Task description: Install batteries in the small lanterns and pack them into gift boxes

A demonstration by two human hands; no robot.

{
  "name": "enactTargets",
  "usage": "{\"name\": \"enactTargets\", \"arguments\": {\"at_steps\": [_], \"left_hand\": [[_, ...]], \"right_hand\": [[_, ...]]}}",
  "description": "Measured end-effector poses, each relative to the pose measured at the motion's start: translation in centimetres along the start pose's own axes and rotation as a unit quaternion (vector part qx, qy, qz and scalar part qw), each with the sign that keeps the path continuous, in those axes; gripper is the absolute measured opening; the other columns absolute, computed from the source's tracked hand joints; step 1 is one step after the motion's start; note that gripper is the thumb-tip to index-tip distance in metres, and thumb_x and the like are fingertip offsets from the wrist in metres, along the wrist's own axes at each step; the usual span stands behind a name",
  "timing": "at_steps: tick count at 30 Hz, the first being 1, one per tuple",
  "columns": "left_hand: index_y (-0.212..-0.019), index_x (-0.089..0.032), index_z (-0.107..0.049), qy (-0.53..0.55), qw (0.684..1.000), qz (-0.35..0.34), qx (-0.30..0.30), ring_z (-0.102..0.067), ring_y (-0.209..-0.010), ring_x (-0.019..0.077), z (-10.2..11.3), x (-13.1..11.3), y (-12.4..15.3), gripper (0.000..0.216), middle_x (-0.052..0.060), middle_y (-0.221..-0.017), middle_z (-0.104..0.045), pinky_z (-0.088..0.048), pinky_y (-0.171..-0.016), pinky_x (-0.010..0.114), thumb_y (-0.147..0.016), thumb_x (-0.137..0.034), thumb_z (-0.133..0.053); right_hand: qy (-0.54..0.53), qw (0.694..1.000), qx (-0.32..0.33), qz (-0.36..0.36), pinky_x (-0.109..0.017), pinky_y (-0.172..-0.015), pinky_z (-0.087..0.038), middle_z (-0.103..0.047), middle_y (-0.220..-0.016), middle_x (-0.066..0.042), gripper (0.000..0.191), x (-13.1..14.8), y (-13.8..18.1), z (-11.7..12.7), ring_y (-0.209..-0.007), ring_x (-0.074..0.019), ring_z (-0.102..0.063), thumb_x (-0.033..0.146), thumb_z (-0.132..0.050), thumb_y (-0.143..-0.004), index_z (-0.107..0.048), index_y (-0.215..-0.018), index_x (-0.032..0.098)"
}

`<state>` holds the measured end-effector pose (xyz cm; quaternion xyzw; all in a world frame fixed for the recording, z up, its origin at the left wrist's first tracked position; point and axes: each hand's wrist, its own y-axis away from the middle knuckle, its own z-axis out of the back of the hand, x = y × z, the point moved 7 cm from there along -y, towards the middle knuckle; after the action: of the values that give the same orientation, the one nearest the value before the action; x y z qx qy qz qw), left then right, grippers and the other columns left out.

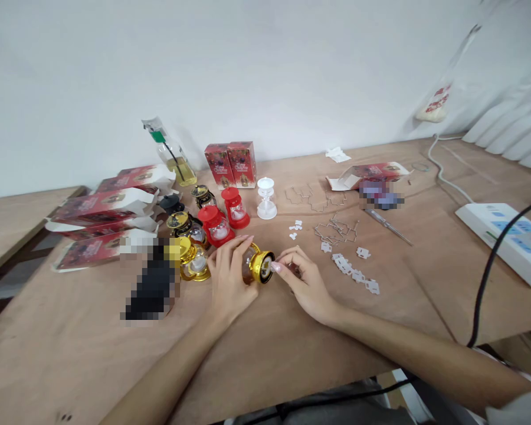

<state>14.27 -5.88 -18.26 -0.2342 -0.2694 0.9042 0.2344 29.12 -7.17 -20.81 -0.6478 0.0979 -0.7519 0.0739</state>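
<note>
My left hand [229, 276] is wrapped round a small gold lantern [257, 265], holding it on its side just above the wooden table [265, 354]. My right hand [303, 278] is curled, and its pinched fingertips touch the lantern's gold base. What the right fingers pinch is too small to make out. Another gold lantern [193, 260] lies just left of my left hand. Red lanterns [223, 218], black-and-gold ones [183, 223] and a white one [266, 199] stand behind.
Red and white boxes [101, 221] are piled at the left, two upright [230, 164] at the back. A bottle of yellow liquid [172, 154] leans nearby. Wire handles [331, 227], small white plastic pieces [356, 273] and a screwdriver [387, 224] lie right of my hands. A power strip [500, 236] and black cable [491, 265] are far right.
</note>
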Motion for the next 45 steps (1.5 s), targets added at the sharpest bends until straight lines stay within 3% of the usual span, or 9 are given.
{"name": "enactTargets", "arguments": {"at_steps": [11,32,45], "left_hand": [[-0.131,-0.018,-0.047,-0.116,0.993,-0.013,-0.007,-0.053,-0.106,0.0338,-0.2,-1.2,0.4,0.062,0.015,-0.121,-0.06,-0.03,-0.087,0.045,-0.071,-0.022,-0.064],[-0.132,-0.017,-0.044,-0.11,0.994,0.008,0.012,-0.052,-0.105,0.0351,-0.7,-1.5,0.5,0.067,0.017,-0.12,-0.058,-0.03,-0.086,0.046,-0.07,-0.027,-0.065],[-0.131,-0.013,-0.047,-0.13,0.991,0.011,0.025,-0.051,-0.105,0.0362,-0.7,-1.3,0.4,0.064,0.018,-0.118,-0.058,-0.03,-0.085,0.047,-0.072,-0.031,-0.065]], "right_hand": [[-0.024,0.996,-0.064,-0.058,-0.026,-0.061,-0.043,-0.056,-0.082,-0.003,0.033,-1.4,-0.1,0.3,-0.071,-0.0135,-0.052,0.049,-0.061,-0.084,-0.063,-0.07,0.019],[-0.043,0.993,-0.098,-0.04,-0.026,-0.061,-0.04,-0.056,-0.073,0.0,0.028,-0.8,0.3,0.5,-0.066,-0.0124,-0.049,0.042,-0.062,-0.085,-0.061,-0.067,0.02],[-0.073,0.993,-0.079,-0.048,-0.027,-0.064,-0.042,-0.061,-0.08,-0.002,0.025,-0.9,0.2,0.5,-0.072,-0.0142,-0.054,0.042,-0.063,-0.083,-0.067,-0.072,0.02]]}}
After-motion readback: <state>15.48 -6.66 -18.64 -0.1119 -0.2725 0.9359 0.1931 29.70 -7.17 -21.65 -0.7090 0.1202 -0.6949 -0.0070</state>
